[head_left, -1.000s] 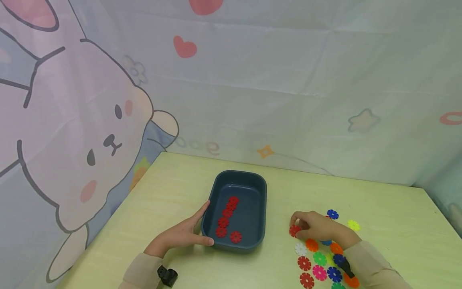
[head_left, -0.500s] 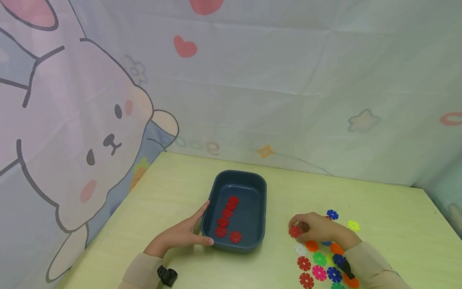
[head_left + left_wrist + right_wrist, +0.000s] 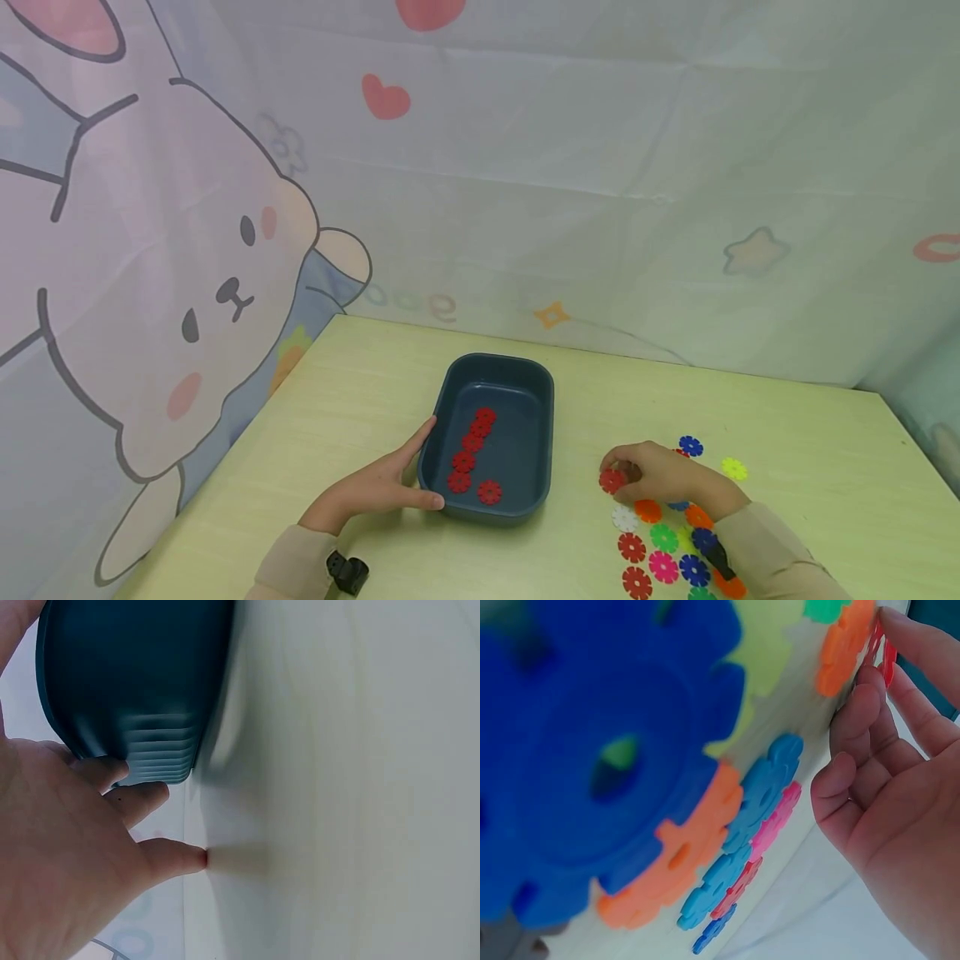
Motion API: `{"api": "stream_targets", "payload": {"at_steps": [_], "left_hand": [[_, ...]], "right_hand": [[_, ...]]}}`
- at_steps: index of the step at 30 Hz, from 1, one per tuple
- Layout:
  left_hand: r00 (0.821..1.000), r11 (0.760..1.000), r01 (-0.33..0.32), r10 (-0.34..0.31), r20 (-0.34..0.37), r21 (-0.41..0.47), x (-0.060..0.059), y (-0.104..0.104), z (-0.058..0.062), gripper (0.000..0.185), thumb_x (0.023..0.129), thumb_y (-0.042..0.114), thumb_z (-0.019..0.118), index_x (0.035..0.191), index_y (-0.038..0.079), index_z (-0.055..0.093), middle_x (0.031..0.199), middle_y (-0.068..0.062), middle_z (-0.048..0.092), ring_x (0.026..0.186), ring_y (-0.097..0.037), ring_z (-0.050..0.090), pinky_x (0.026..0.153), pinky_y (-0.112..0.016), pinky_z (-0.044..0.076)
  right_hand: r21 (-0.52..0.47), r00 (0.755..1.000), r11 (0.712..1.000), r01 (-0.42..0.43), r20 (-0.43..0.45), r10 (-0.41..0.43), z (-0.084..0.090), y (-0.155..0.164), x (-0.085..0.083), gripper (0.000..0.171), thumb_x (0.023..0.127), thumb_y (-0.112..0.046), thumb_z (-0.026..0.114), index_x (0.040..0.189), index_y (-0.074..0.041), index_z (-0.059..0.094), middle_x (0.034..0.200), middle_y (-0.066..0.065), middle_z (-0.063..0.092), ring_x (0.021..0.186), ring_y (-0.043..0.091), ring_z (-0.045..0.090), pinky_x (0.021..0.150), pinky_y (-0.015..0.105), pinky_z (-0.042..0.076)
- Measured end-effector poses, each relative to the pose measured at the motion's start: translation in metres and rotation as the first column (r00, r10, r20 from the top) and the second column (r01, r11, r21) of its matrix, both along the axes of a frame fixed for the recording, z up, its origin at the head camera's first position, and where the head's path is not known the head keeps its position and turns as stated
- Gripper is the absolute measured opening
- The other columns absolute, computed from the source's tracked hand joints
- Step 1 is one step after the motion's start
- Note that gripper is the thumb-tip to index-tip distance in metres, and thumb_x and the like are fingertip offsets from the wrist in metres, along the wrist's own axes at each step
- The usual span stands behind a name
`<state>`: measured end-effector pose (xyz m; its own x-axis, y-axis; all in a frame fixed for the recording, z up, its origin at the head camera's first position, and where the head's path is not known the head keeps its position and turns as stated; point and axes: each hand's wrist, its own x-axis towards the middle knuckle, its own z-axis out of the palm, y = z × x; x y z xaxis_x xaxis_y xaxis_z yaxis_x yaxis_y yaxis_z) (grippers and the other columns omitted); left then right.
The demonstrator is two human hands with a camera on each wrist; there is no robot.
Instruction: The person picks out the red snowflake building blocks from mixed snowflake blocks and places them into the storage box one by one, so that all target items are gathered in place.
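Note:
In the head view, my right hand (image 3: pixel 658 471) pinches a red notched plastic disc (image 3: pixel 612 481) between thumb and fingers, at the left side of a spread of similar discs. The right wrist view shows that red disc (image 3: pixel 889 664) edge-on, partly hidden by the fingertips. My left hand (image 3: pixel 378 487) rests against the left side and near corner of a dark blue rectangular tray (image 3: pixel 552 417), thumb and fingers spread. In the left wrist view the fingers touch the tray's outer wall (image 3: pixel 135 682). Several red discs (image 3: pixel 472 442) lie inside the tray, mostly in a slanting row.
Notched discs in several colours lie under and around my right forearm: white (image 3: pixel 625 517), green (image 3: pixel 664 537), pink (image 3: pixel 663 567), orange (image 3: pixel 648 508), blue (image 3: pixel 691 446) and yellow (image 3: pixel 734 468). A patterned cloth (image 3: pixel 637 167) hangs behind the table (image 3: pixel 810 433).
The red disc in my right hand has shifted very slightly left, with the fingers around it. The left hand and tray stay in place.

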<state>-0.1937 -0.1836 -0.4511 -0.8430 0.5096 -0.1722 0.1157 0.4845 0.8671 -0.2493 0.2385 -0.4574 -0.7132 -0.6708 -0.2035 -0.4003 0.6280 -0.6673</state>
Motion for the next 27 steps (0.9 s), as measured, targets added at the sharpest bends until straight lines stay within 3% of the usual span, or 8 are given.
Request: {"api": "stream_targets", "payload": {"at_steps": [9, 17, 27], "left_hand": [[1.0, 1.0, 0.004, -0.004, -0.016, -0.005, 0.0, 0.0, -0.001, 0.11, 0.083, 0.039, 0.076, 0.156, 0.025, -0.004, 0.162, -0.007, -0.002, 0.147, -0.034, 0.005, 0.111, -0.062, 0.018], [1.0, 1.0, -0.001, 0.001, -0.018, -0.011, 0.0, 0.0, -0.001, 0.11, 0.082, 0.04, 0.076, 0.156, 0.026, -0.003, 0.162, -0.008, -0.001, 0.147, -0.035, 0.006, 0.111, -0.062, 0.019], [1.0, 1.0, -0.009, 0.009, -0.012, -0.019, 0.0, 0.0, 0.0, 0.109, 0.082, 0.041, 0.076, 0.156, 0.028, -0.003, 0.162, -0.007, -0.001, 0.147, -0.034, 0.006, 0.111, -0.062, 0.019]], "right_hand": [[-0.01, 1.0, 1.0, 0.002, -0.018, -0.002, 0.001, -0.002, -0.001, 0.026, 0.085, -0.019, 0.074, 0.108, -0.013, 0.064, 0.087, -0.002, 0.057, 0.077, 0.015, 0.051, 0.067, 0.025, 0.048], [-0.004, 0.981, 1.0, -0.016, -0.194, 0.015, 0.014, -0.009, -0.002, 0.026, 0.087, -0.021, 0.072, 0.11, -0.011, 0.065, 0.092, -0.002, 0.049, 0.077, 0.012, 0.045, 0.062, 0.023, 0.043], [-0.042, 0.957, 0.998, -0.044, -0.29, 0.03, 0.039, -0.024, -0.001, 0.028, 0.088, -0.017, 0.071, 0.113, -0.008, 0.064, 0.094, -0.004, 0.05, 0.077, 0.015, 0.044, 0.064, 0.024, 0.044]]}}
